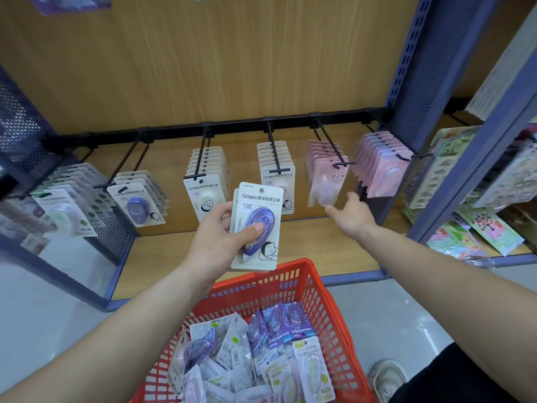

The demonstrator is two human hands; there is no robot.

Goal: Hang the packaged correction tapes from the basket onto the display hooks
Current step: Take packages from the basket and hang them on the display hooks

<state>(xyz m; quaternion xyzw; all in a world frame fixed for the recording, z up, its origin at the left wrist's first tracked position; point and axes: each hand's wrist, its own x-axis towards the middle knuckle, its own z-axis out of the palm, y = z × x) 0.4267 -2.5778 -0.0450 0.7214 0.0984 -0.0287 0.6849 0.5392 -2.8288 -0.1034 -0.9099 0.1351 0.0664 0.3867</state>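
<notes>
My left hand [222, 237] grips a small stack of cream-carded packs with a purple correction tape [257, 228] in front, held upright above the red basket [322, 309]. My right hand [350, 212] is stretched out with fingers apart, just below and right of the pink packs [327, 181] hanging on a black hook [334, 146]; the front pink pack looks blurred. The basket holds several purple, green and white packs [261, 359]. Other hooks carry purple packs [136, 203], cream packs [203, 190] and more pink ones [383, 167].
A black rail [232, 126] bears the hooks against a wood-grain back panel. Blue perforated uprights [412, 91] frame the bay. Green packs [62, 207] hang at far left. Sticker sheets [476, 225] fill the right-hand shelf. A shoe [388, 376] stands on the grey floor.
</notes>
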